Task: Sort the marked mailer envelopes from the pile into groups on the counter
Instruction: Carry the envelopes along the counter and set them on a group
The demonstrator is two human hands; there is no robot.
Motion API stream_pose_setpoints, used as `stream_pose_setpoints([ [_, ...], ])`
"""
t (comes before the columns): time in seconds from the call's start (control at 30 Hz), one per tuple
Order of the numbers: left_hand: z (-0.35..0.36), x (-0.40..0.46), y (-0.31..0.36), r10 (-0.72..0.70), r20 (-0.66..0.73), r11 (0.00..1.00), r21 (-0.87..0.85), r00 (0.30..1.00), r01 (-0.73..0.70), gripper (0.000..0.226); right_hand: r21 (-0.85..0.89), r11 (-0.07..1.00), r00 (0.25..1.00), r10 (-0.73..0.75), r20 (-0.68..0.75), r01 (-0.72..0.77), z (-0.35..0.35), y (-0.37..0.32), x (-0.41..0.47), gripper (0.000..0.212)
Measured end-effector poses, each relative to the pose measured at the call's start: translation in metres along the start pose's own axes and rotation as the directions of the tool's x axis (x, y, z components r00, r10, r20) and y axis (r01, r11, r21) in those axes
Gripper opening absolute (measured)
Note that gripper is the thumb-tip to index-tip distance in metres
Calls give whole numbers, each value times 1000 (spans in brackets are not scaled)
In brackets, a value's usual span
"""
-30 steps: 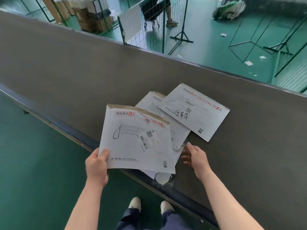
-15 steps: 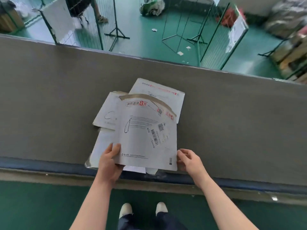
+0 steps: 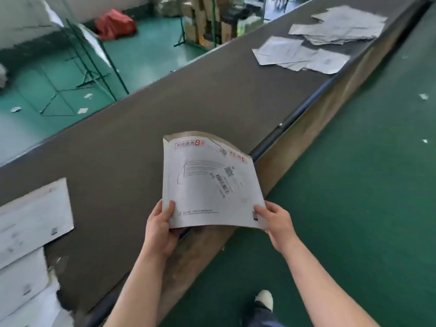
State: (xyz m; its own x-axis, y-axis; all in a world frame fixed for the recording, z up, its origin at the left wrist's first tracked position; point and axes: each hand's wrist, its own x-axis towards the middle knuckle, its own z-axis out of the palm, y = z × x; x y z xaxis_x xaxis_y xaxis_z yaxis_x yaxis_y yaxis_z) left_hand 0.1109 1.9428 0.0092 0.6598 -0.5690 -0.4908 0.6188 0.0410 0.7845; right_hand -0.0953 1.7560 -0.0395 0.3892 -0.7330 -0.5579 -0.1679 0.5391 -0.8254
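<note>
A white mailer envelope [image 3: 207, 182] with red print, a barcode and a black pen mark is lifted above the near edge of the dark counter [image 3: 146, 128]. My left hand [image 3: 161, 226] grips its lower left corner, thumb on top. My right hand [image 3: 274, 220] pinches its lower right corner. The envelope bows between them. The pile of envelopes [image 3: 28, 234] lies at the far left on the counter. Two groups of envelopes lie further along the counter to the right, a nearer group [image 3: 299, 55] and a farther group [image 3: 342, 27].
The counter's blue near rim [image 3: 290, 116] runs diagonally, with green floor [image 3: 354, 185] on my side and my shoe [image 3: 264, 299] below. Beyond the counter are green wire frames [image 3: 94, 57], a red bag [image 3: 115, 23] and stacked cartons [image 3: 203, 17].
My right hand has taken hold of the envelope's lower right corner. Both hands lifted it off the pile, and my view swung right, so the pile now lies at the left.
</note>
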Motion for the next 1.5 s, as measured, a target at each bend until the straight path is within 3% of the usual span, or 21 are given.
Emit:
stream_pose_setpoints([
  [0.13,115,32,-34,-102,113,974,214,988,76,23,190,974,966,-72,-250,122,-133,-47,20,35],
  [0.27,193,59,-47,-299,223,849,506,928,152,39,340,913,938,-106,-330,223,-212,-82,23,32],
  [0.37,251,79,-68,-372,261,769,624,891,138,29,409,865,915,-127,-383,292,-256,-101,30,33],
  [0.6,353,151,-106,-245,293,842,538,924,52,12,451,846,915,-99,-390,284,-291,-135,87,25],
  [0.8,414,265,-97,-211,274,898,433,938,76,13,208,965,949,-90,-302,158,-279,-205,206,23],
  [0.97,459,352,-66,-242,244,915,379,939,137,19,92,983,926,-115,-361,157,-263,-280,301,16],
  [1.23,533,419,-72,-292,214,903,383,932,195,26,172,965,846,-81,-527,200,-292,-339,410,10],
  [1.5,653,477,-92,-329,193,891,386,924,237,32,226,951,849,-63,-524,210,-376,-395,528,11],
])
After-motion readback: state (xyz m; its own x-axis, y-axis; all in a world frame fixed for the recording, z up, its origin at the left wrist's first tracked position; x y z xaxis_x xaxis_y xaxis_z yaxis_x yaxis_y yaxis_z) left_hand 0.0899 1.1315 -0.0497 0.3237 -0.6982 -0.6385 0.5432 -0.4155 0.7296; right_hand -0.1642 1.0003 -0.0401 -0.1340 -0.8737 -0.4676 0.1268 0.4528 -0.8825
